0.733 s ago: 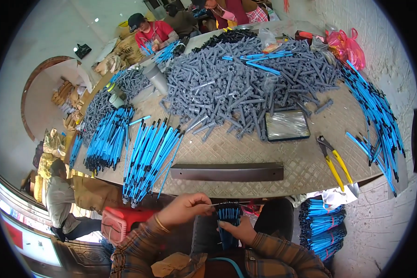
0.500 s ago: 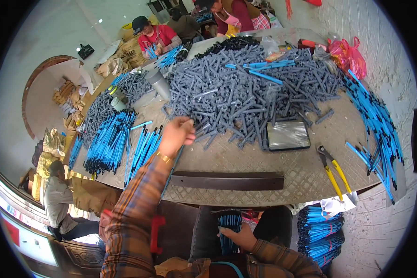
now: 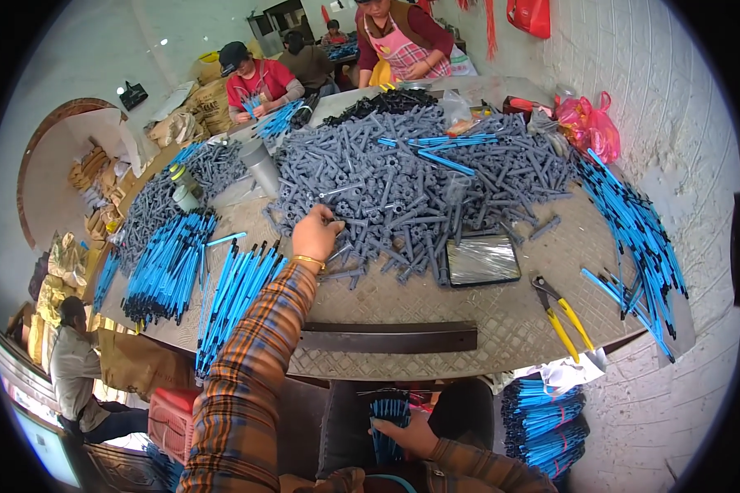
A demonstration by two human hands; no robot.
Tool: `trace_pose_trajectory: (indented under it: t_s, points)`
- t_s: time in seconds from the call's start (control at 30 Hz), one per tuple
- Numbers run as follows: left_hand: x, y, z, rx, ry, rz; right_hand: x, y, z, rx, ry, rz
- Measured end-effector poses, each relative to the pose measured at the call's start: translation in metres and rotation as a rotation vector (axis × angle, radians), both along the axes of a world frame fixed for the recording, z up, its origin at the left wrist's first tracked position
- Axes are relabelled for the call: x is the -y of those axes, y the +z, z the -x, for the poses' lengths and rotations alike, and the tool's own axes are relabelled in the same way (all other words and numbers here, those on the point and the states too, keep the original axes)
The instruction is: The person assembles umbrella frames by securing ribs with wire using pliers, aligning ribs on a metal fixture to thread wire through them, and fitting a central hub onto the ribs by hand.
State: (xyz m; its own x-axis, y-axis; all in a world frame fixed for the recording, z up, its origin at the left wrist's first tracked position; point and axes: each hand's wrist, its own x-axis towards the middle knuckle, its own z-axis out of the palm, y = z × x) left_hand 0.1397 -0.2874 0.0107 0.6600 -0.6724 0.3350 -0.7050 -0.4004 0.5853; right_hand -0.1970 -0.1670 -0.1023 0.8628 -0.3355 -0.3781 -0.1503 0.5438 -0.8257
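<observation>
- Workshop scene from the head camera: a big grey metal table with a raised tread pattern [image 3: 501,316] fills the middle, with pale walls around it and other people seated at its far end.
- Left hand [image 3: 316,234] is stretched out over the table, fingers curled down into the near edge of the heaped pile of grey plastic tube pieces [image 3: 419,185]; whether it has one pinched, I cannot tell.
- Right hand [image 3: 407,434] sits low, below the table's near edge, closed around an upright bundle of blue plastic rods with dark tips [image 3: 389,419].
- So the two hands are well apart, one up on the pile, one down in the lap.
- Just left of the reaching arm lie loose rows of blue rods [image 3: 234,300].
- Near the front edge rests a long dark metal bar [image 3: 386,337].
- Right of it, yellow-handled pliers [image 3: 563,316]; behind them, a shiny rectangular tray [image 3: 483,260].
</observation>
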Motion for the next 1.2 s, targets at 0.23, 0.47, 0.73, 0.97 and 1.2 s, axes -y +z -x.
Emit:
trace_pose_trajectory:
  t_s: [0.23, 0.47, 0.73, 0.97, 1.2]
  points:
    - [-0.06, 0.033, 0.054, -0.396, -0.33, 0.32, -0.009, 0.006, 0.001, -0.016, 0.017, 0.034]
    - [-0.178, 0.037, 0.13, -1.299, -0.322, 0.143, -0.014, 0.011, -0.008, 0.022, 0.033, -0.001]
    - [-0.233, 0.006, 0.132, -1.28, -0.205, -0.034, -0.022, 0.017, -0.026, 0.037, 0.077, 0.05]
    - [-0.241, 0.004, 0.138, -1.194, -0.218, 0.009, -0.032, 0.025, -0.029, 0.028, 0.126, 0.101]
    - [-0.242, 0.009, 0.14, -1.132, -0.252, -0.005, -0.035, 0.018, -0.029, 0.012, 0.099, 0.147]
